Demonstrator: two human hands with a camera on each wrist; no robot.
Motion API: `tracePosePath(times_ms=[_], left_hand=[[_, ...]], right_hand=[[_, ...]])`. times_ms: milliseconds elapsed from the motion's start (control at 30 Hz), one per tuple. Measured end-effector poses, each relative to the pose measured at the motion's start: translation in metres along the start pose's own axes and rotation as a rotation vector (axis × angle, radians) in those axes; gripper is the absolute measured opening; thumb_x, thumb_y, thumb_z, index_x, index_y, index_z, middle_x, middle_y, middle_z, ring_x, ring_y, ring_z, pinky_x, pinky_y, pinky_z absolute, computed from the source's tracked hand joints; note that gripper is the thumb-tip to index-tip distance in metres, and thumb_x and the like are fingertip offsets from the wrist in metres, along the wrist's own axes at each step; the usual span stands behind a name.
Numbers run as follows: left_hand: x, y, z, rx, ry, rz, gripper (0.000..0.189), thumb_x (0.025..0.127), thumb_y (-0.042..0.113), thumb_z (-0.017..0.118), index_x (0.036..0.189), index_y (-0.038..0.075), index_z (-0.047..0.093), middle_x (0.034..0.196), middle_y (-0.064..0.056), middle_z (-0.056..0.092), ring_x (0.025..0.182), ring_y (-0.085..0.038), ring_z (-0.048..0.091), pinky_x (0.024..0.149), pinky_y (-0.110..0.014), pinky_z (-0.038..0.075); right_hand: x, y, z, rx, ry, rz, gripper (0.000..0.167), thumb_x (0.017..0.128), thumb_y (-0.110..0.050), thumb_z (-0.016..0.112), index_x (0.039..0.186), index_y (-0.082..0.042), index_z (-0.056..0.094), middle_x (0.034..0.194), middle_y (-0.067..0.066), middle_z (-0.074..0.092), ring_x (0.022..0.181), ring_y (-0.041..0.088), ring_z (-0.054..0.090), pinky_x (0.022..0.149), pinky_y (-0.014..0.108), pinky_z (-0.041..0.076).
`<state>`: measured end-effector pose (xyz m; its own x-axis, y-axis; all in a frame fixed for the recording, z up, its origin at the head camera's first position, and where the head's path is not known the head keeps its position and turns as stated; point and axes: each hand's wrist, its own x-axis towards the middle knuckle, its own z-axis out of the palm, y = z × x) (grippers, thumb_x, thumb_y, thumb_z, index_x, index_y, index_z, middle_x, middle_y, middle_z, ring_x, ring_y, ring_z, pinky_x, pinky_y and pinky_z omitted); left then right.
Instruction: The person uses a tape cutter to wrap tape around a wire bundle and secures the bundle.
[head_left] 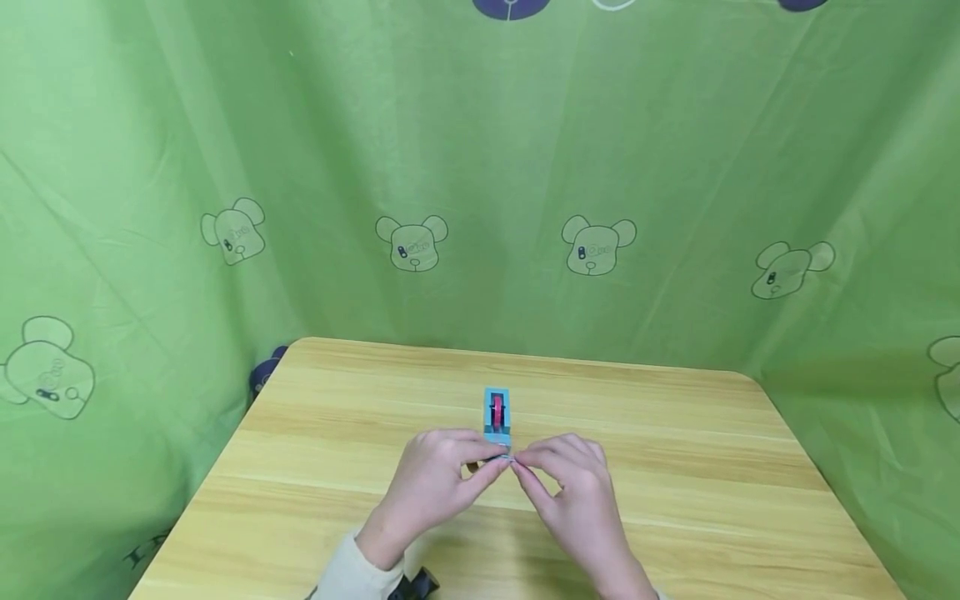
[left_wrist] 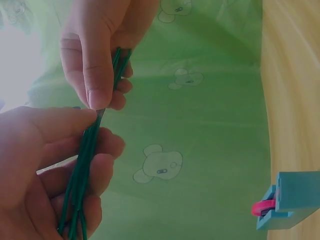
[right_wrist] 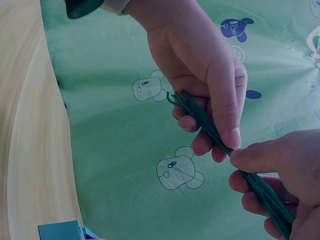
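Note:
A bundle of thin green wire-like strands (left_wrist: pixel 86 160) runs through both hands, held above the table. In the head view my left hand (head_left: pixel 435 477) and right hand (head_left: pixel 577 490) meet at the fingertips, each pinching the bundle between thumb and fingers. The right wrist view shows the strands (right_wrist: pixel 202 120) crossing both sets of fingers, with loose hooked ends past the left hand. Between the thumb tips is a small pale, shiny patch, too small to identify. Just beyond the hands stands a blue tape dispenser (head_left: pixel 497 410) with a pink wheel.
The hands are over a light wooden table (head_left: pixel 360 392) with rounded far corners. A green curtain (head_left: pixel 495 300) printed with bear heads hangs behind it and along both sides. A black strap-like device (head_left: pixel 415 585) sits by the left wrist.

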<state>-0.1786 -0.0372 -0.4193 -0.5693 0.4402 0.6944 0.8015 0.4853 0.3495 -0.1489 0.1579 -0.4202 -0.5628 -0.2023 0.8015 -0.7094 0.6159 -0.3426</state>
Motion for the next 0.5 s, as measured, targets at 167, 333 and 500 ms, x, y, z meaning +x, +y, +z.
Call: tracePosePath(times_ms=[167, 333, 500], left_hand=[[-0.0015, -0.0020, 0.0000, 0.003, 0.004, -0.022, 0.012, 0.091, 0.028, 0.073, 0.094, 0.018, 0.080, 0.088, 0.011, 0.072, 0.063, 0.005, 0.055, 0.063, -0.017, 0.044], [-0.0027, -0.0034, 0.0007, 0.002, 0.019, -0.042, 0.010, 0.088, 0.028, 0.076, 0.091, 0.020, 0.080, 0.086, 0.012, 0.072, 0.066, 0.000, 0.059, 0.064, -0.019, 0.040], [-0.0041, -0.0055, 0.0022, 0.002, 0.020, -0.033, 0.008, 0.087, 0.027, 0.077, 0.088, 0.020, 0.080, 0.085, 0.013, 0.071, 0.069, 0.001, 0.061, 0.065, -0.020, 0.040]], right_hand=[[-0.0001, -0.0005, 0.0033, -0.021, 0.017, -0.018, 0.006, 0.080, -0.013, 0.081, 0.085, -0.013, 0.078, 0.085, -0.005, 0.072, 0.080, 0.016, 0.063, 0.079, 0.035, 0.037], [-0.0002, -0.0016, 0.0028, -0.049, -0.013, 0.007, 0.011, 0.077, -0.012, 0.083, 0.087, -0.013, 0.078, 0.086, -0.005, 0.073, 0.081, 0.015, 0.065, 0.079, 0.032, 0.038], [-0.0005, -0.0025, -0.0001, -0.095, -0.073, 0.031, 0.010, 0.077, -0.015, 0.084, 0.086, -0.015, 0.078, 0.087, -0.008, 0.073, 0.080, 0.012, 0.069, 0.072, 0.031, 0.047]])
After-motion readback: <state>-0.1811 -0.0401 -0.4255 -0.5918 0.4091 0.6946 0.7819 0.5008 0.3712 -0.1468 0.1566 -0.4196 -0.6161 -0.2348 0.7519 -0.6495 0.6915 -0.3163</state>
